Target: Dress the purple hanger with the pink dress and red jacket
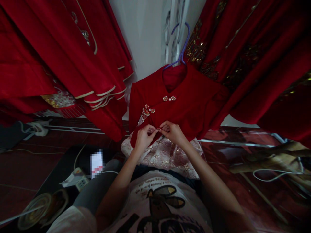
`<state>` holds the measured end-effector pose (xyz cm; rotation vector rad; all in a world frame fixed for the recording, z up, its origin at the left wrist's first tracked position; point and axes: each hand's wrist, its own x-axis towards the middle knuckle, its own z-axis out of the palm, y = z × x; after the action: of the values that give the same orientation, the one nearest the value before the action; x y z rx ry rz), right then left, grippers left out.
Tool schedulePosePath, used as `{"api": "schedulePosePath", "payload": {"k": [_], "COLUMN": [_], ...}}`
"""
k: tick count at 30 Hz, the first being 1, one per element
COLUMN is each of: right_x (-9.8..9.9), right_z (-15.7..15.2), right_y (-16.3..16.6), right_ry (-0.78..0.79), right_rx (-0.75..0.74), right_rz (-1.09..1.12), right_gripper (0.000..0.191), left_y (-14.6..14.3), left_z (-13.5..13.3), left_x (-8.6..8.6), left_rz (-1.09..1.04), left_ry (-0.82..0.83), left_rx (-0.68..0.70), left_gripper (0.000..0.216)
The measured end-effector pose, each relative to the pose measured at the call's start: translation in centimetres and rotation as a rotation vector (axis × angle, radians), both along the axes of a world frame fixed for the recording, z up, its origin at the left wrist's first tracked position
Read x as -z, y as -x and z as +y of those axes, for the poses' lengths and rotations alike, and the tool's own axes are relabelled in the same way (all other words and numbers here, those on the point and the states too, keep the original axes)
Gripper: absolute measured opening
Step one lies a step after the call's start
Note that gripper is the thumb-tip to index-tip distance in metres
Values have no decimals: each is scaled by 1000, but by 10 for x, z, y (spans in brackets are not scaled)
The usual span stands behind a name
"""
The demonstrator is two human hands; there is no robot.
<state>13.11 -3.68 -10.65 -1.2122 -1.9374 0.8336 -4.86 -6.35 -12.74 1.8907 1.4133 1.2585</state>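
A short red jacket (189, 103) hangs on a purple hanger (181, 58) in front of me. Below its collar sits a beaded clasp (169, 98), and a tasselled brooch (145, 112) is fixed on the left of the chest. Low on the jacket front, my left hand (143, 138) and my right hand (173, 132) meet, thumbs and forefingers pinched. Between their fingertips shows a small beaded clasp (158, 129), mostly covered by the fingers. Under the hands, a pale shiny brocade cloth (167, 155) spreads across my lap.
Red garments (97, 64) with pale piping hang at the left, and red garments with gold sequins (196, 48) at the right. On a dark surface at lower left stand a power socket block (81, 183) and a round plastic container (36, 210). Brown wrapping (272, 158) lies at right.
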Motion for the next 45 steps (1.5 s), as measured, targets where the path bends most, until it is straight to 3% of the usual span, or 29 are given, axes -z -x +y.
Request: {"api": "schedulePosePath", "payload": {"k": [6,10,14,22,26,31,37,42,45], "right_x": [-20,-34,-40,-38,-40,-50,-60,-66,-72], "right_z": [-2,-5,-6,-6,-6,-11,-14,-16,-15], "right_y": [-20,-30,-33,-34,-40,-51,-63,-73,-73], "right_ry": [107,129,131,113,127,178,197,203,117], "right_rx": [-129,-155,-156,-168,-206,-276,-296,-272,-171], "right_rz": [12,8,22,44,46,1,-5,1,57], "right_gripper": [21,21,23,24,21,19,19,25,22], "left_y": [25,46,51,47,35,-1,-32,-36,-33], "left_z": [33,62,78,101,104,98,104,106,105], "left_x": [-45,-74,-91,-93,-95,-110,-124,-130,-133], "left_rz": [238,571,751,875,828,732,714,690,666], "left_ry": [-296,-420,-466,-487,-543,-685,-659,-663,-656], "left_rx": [-119,25,175,467,339,155,162,250,295], "left_gripper": [23,25,20,26,24,32,27,18,15]}}
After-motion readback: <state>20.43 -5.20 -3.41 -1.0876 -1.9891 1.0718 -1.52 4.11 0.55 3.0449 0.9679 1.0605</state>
